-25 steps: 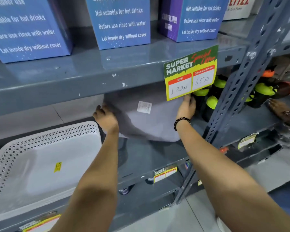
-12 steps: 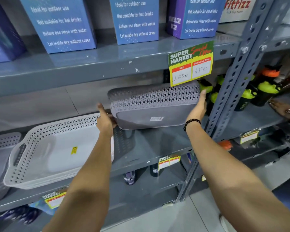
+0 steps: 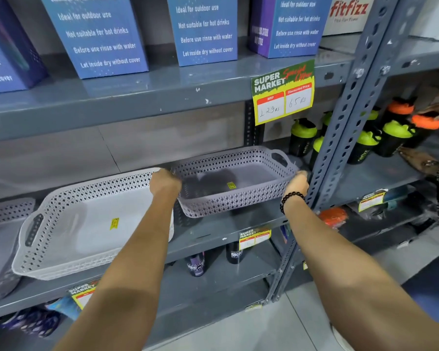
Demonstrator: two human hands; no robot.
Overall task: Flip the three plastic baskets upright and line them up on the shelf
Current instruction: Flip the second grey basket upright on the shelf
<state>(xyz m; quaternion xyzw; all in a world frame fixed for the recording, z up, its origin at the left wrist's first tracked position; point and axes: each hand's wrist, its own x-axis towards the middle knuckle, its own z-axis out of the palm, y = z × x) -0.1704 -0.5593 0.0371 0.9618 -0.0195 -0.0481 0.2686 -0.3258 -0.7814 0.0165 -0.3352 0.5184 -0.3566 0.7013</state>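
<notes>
Both hands, left hand and right hand, grip opposite ends of an upright perforated lilac plastic basket at frame centre, beside a white perforated plastic basket on the grey metal shelf.

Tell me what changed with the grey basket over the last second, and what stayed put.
The grey basket went from bottom facing out, through tilted on its edge, to open side up; it looks just above or touching the shelf. The left hand and right hand kept hold of its two ends throughout. The white basket beside it stayed upright on the shelf; the price tag stayed too.
</notes>
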